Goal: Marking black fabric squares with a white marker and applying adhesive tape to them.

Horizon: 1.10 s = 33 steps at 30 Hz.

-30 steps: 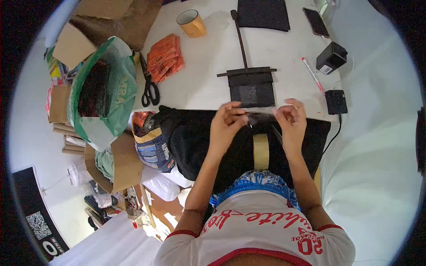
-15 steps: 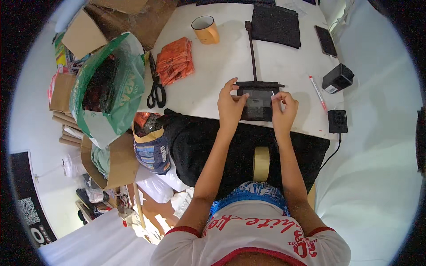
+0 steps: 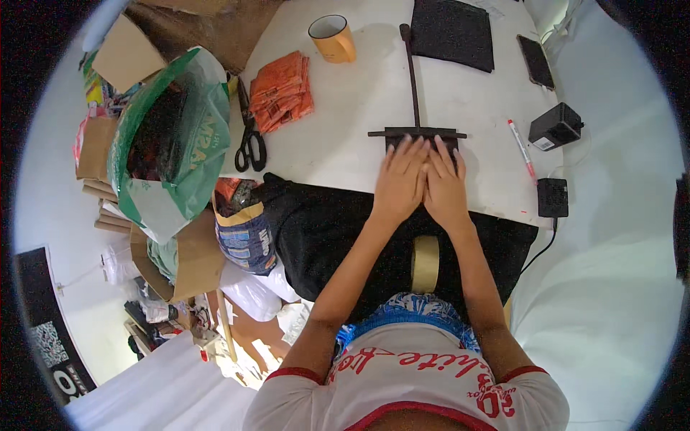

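Note:
Both hands lie side by side, palms down, on a dark flat rectangular piece [image 3: 451,142] at the table's near edge. My left hand [image 3: 400,183] has its fingers stretched out over the piece, slightly blurred. My right hand [image 3: 445,190] also spreads its fingers there, close against the left. Most of the piece is hidden beneath them. A dark thin bar [image 3: 376,134] lies crosswise along its far edge, just beyond my fingertips. From the middle of that bar a long dark rod [image 3: 412,79] with a knobbed end runs away across the table.
Left on the white table [image 3: 345,108] are black scissors [image 3: 251,144], orange packets [image 3: 282,90] and a yellow mug [image 3: 334,42]. Folded black cloth [image 3: 453,34], a phone [image 3: 535,61], a marker [image 3: 521,147] and black adapters [image 3: 552,197] lie right. A tape roll [image 3: 425,263] rests on my lap.
My hands have moved from the sides of the dark piece, where the fingers were pinched, to lie flat and together on top of it. The grey panel seen before is now covered.

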Tool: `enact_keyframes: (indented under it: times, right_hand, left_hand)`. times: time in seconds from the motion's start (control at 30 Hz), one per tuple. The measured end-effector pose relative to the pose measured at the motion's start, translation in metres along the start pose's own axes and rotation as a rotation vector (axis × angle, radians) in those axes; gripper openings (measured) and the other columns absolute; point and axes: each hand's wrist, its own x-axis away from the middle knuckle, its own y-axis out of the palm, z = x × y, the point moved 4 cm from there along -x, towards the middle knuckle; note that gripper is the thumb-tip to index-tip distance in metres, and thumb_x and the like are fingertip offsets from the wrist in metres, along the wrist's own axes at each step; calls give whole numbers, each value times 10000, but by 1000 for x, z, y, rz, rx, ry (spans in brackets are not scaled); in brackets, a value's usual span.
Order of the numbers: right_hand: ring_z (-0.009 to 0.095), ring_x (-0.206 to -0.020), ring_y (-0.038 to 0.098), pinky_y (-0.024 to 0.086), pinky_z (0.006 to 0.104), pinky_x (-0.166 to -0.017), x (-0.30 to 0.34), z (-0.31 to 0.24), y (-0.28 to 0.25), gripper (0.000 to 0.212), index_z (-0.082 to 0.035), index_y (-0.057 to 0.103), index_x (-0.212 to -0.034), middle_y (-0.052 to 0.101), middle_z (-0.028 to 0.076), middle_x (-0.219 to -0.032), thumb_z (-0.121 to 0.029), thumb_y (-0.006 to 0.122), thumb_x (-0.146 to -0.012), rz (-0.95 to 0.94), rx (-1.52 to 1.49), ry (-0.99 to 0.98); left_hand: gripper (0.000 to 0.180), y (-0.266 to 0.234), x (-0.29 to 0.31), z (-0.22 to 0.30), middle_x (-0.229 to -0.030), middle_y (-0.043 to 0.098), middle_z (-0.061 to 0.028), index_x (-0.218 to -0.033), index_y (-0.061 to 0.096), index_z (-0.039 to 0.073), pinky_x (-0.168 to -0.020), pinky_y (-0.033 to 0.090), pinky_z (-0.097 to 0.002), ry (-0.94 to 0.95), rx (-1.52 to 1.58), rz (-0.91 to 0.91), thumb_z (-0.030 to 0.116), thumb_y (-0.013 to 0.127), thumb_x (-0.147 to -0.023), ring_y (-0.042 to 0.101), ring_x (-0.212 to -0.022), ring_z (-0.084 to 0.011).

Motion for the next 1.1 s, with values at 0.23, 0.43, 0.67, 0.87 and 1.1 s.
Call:
enact_keyframes:
  times: [0.23,0.43,0.67,0.87,1.1]
  right_hand:
    - [268,-1336,291,98,558,-1086,21,15,-15,600,-41,295,-1400,337,148,-1425,-306,499,-901,-149,118,257]
    - [455,-1231,334,242,557,-1024,-7,28,-40,327,-31,601,-1094,474,168,-1282,-268,568,-871,264,-79,277]
    - [419,-1299,239,126,617,-1051,-46,24,9,372,-75,624,-1098,412,176,-1343,-335,595,-833,122,116,228]
    - [390,-1258,280,181,597,-1036,-77,34,-14,226,-96,683,-870,429,152,-1307,-260,712,-717,181,71,211]
    - [369,-1071,505,382,448,-936,-39,88,-77,240,-1,615,-965,507,228,-1193,-172,631,-798,416,-75,435]
  left_hand:
    - [452,-8,37,-29,-1418,350,-121,-1325,444,103,-1065,148,-568,-227,-335,27,308,441,-922,270,-1336,-318]
    - [355,-40,44,-15,-1169,536,-102,-1108,593,105,-892,315,-474,-469,-230,182,334,607,-837,456,-1068,-317]
    - [439,-24,19,-14,-878,638,-71,-899,637,72,-823,311,-500,-694,-92,-139,481,670,-745,525,-955,-288]
    - [365,-22,13,-27,-812,623,-42,-875,626,10,-755,381,-277,-858,631,-345,361,669,-786,541,-807,-169]
    - [171,-75,-13,29,-855,506,2,-989,523,64,-723,379,-235,-451,1121,-45,173,587,-874,462,-789,-89]
